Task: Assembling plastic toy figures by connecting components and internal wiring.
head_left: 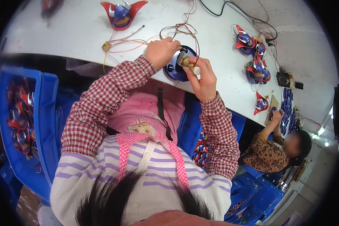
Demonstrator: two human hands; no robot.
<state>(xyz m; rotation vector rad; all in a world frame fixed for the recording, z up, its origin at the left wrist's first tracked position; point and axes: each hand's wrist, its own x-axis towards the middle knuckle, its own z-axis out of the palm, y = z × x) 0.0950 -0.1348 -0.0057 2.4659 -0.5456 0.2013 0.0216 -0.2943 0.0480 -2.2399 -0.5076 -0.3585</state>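
A round dark-blue base with black fittings lies near the table's front edge. My right hand is closed around a small beige part with a white round end, held over the base. A grey block sits beside that part, its kind unclear. At the base's far left rim, my left hand has its fingers curled together; whatever they pinch is hidden. Thin red and black wires run loosely behind both hands. Left of my left hand, a small yellowish circuit board trails wires.
A purple horned toy head with red wings stands at the back left. Several similar heads line the table's right side. Blue crates of parts flank me. Another person works at the far right.
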